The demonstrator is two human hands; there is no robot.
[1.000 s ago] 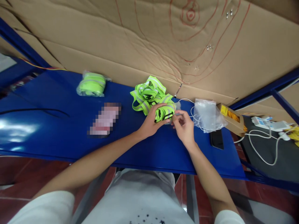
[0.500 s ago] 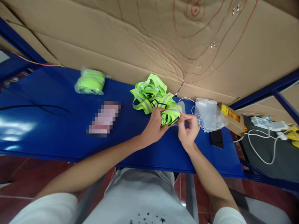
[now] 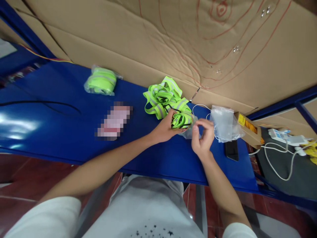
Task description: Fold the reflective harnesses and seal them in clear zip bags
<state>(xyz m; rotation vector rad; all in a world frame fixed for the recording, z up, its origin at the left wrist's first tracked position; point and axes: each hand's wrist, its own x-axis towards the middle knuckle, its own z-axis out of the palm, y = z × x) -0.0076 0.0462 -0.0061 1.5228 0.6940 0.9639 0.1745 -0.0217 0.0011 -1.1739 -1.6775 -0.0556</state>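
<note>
A rolled neon-yellow reflective strap bundle (image 3: 181,119) with grey stripes and black edging is in my left hand (image 3: 165,129), fingers and thumb wrapped around it. At its right end a clear plastic bag (image 3: 190,133) covers part of the roll. My right hand (image 3: 203,137) is beside that bag, thumb and curled forefinger closed at its edge; the exact contact is hard to see. Behind the roll lies a loose heap of the same reflective strap (image 3: 162,94), touching the bundle or very near it.
A bagged strap roll (image 3: 101,82) lies at the back left of the blue table (image 3: 61,132), with a pixelated pinkish item (image 3: 114,121) nearer. On the right are clear bags (image 3: 224,124), a black phone (image 3: 231,150), a cardboard box (image 3: 249,129) and white cables (image 3: 269,165). Cardboard (image 3: 111,36) stands behind.
My right hand has drawn slightly to the right, away from the roll, and more of the clear bag shows between them. My left hand keeps its grip. The whole view has shifted a little.
</note>
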